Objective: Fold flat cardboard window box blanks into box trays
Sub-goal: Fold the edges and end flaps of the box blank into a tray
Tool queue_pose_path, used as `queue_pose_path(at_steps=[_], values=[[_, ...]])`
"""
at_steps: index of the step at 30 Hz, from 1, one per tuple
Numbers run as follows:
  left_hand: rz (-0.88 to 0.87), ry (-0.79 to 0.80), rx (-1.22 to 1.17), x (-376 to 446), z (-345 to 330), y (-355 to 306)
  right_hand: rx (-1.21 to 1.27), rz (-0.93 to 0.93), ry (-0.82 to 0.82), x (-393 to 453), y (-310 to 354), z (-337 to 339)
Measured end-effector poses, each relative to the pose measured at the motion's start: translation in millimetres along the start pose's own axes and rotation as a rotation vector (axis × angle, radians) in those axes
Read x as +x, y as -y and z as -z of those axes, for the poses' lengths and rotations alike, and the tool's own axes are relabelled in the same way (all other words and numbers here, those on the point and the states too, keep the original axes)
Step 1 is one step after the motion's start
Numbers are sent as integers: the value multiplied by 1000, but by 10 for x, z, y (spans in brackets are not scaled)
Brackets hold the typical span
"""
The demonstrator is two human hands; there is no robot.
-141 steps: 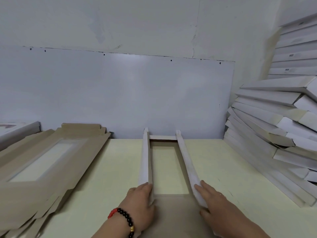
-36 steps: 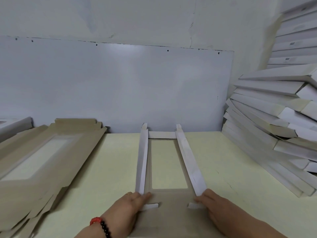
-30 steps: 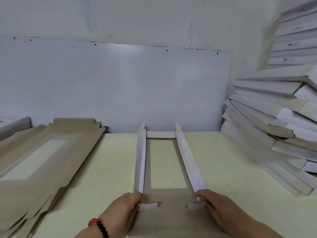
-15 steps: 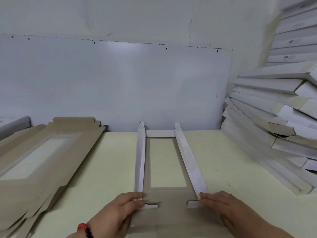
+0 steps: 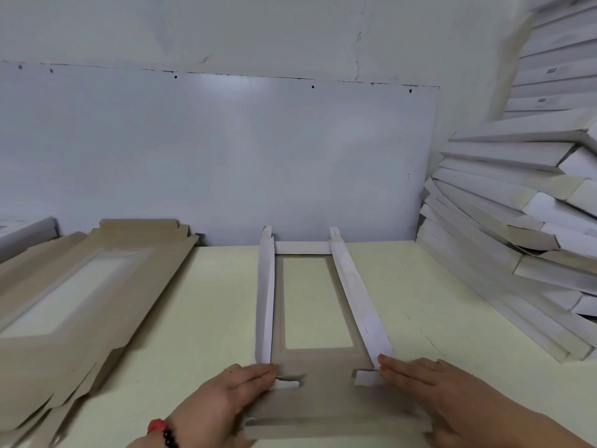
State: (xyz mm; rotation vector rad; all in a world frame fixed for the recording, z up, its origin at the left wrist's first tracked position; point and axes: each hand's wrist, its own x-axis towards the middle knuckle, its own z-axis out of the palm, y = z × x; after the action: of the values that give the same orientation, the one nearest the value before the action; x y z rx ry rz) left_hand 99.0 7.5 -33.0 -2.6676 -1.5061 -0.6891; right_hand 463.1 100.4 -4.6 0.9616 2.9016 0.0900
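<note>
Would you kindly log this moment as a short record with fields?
work piece: window box blank on the table, both long side walls and the far end wall raised
near end: still flat, two small white tabs turned inward
left hand: fingers straight, touching the left tab
right hand: fingers straight, touching the right tab
unfolded stock: stack of flat blanks at left
finished stock: pile of folded white boxes at right

Single head view, looking forward-down, close over table (image 5: pixel 200 318)
</note>
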Motion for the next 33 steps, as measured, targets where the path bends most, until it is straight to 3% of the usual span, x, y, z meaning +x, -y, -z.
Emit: queue_pose_path(at_steps=[3,7,12,15,20,24,28,33], values=[[-14,-72,-55,-1,-55,30,-28,56,-214,15,-22,-23],[37,-196,-166,95,-96,6,-16,56,-370,52,-32,-110],[326,-194,-274,153,-110,-35,228,-57,-541,140,6,-148],[431,-194,-324,179,-147,-40,430,-241,-509,192,6,-180],[549,-247,-383,266,-203,-85,679,-400,-487,301,32,-282],[565,-269,-301,303,-215,-124,554,-412,-527,338,55,-317],[475,-320,-198,306,-213,-86,470,-406,-501,343,44,-306],[351,-201,-137,216,-204,-7,368,-303,-417,287,49,-296]])
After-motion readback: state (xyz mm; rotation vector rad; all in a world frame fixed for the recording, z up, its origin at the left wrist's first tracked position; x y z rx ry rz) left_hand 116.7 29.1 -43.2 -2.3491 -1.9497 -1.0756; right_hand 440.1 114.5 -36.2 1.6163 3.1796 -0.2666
